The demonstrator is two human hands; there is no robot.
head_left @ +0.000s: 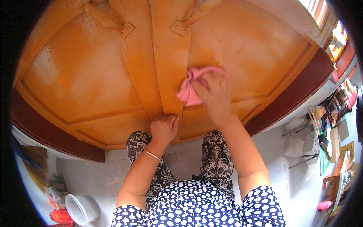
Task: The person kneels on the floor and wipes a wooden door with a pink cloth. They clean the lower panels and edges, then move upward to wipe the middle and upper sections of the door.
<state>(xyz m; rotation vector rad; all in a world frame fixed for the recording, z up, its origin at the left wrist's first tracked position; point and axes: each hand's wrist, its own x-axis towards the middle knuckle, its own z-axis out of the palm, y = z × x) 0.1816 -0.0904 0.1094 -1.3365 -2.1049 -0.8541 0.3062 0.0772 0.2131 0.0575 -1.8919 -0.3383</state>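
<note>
While the left hand point(163, 128) rests fisted low on the door's centre stile point(170, 68), the right hand point(215, 96) grasps a pink cloth point(191, 89), bunched up-left of its grip, against the orange door panel point(249, 49).

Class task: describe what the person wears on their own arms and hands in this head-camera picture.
Both forearms are bare, with no gloves on either hand. The left hand has a thin silver-coloured bracelet at the wrist. The right hand has nothing on its wrist. Short sleeves of a navy top with white polka dots end near the elbows.

At your far right, flat colourful packages point(324, 125) lean by the wall; no legible signs or screens.
</note>
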